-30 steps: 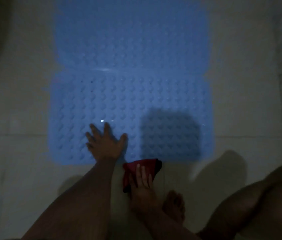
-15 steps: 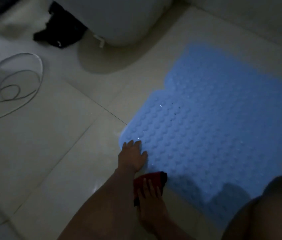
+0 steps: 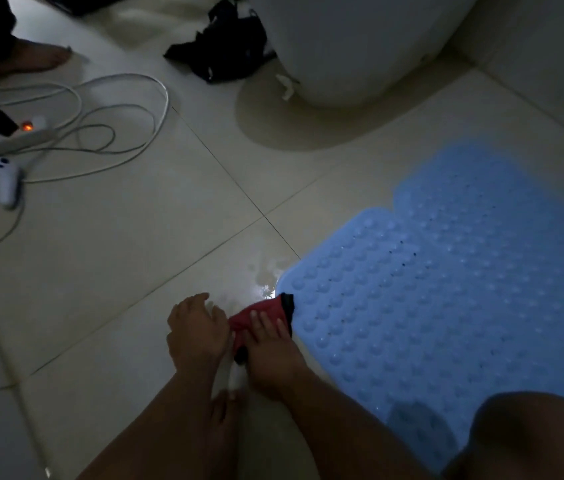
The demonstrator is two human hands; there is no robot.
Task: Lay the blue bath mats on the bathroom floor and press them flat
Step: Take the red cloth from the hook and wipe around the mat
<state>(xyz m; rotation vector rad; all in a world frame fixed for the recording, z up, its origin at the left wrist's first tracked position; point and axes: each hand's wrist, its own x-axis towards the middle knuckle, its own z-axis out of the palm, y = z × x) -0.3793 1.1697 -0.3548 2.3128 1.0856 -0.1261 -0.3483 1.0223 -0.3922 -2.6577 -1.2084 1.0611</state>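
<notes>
1. The blue bath mat [image 3: 447, 306] is laid on the floor [image 3: 135, 271], studded face up, lying to the right of and forward from both hands; its near-left corner sits just beyond the right fingertips.
2. The mat's long axis is judged to run away and to the right, toward the white fixture base [image 3: 343, 46].
3. The right hand [image 3: 268, 344] is pressed flat, fingers straight, on a red cloth [image 3: 260, 315] that touches the mat edge.
4. The left hand [image 3: 195, 327] is held on the bare floor just left of the cloth, fingers loosely curled, nothing visibly grasped.
5. The right hand is nearer the mat; a short reach forward-right is judged enough to press the corner.
6. A wet patch [image 3: 266, 282] is seen on the tile ahead of the hands, at the mat corner; slip risk is assumed.
</notes>
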